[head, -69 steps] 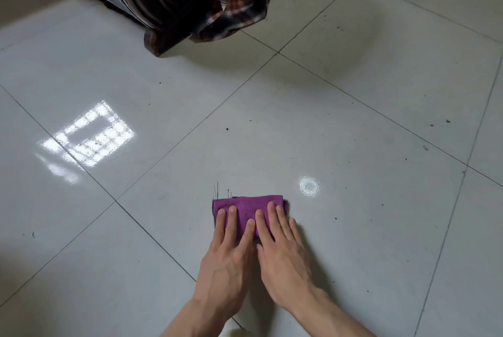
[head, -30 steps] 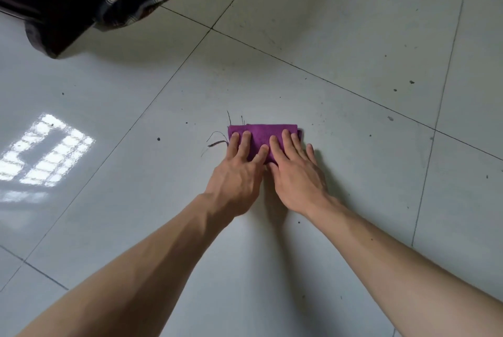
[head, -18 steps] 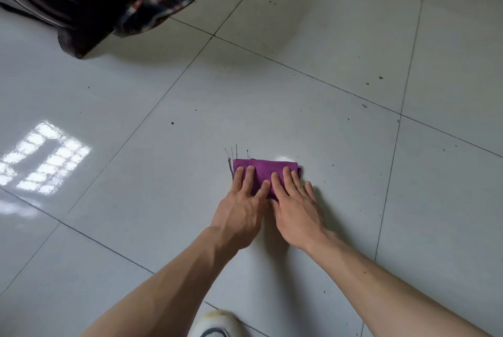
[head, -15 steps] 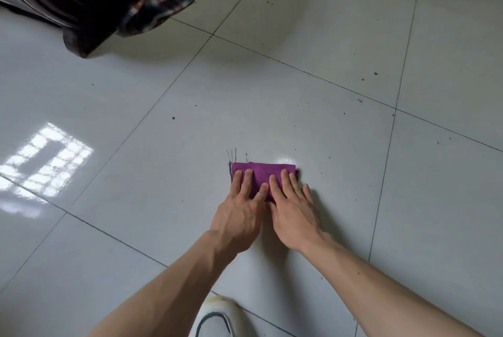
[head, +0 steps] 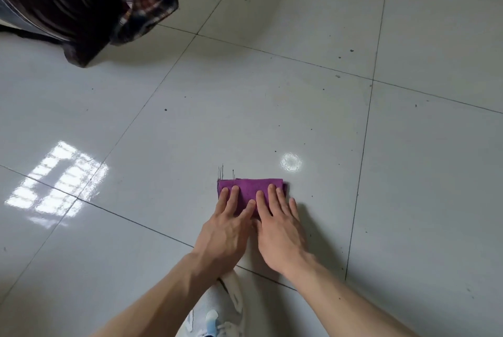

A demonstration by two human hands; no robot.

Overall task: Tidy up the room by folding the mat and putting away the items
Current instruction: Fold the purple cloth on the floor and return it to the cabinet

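Glossy grey tiled floor [head: 272, 105], window glare at left. The folded purple mat [head: 250, 189] lay on it under your left hand [head: 226, 233] and right hand [head: 280, 230], fingers straight and pressing, gripping nothing. Since the earlier frame both hands had stayed put, and more of your white shoe [head: 217, 315] showed. A plaid cloth [head: 147, 10] hung well apart, upper left.

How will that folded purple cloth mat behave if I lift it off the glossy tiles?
Probably floppy and light: the folded purple cloth mat lies in thin flat layers under the left hand and right hand, so it may unfold unless pinched through all layers. On the glossy grey tile floor, a push would probably slide it.
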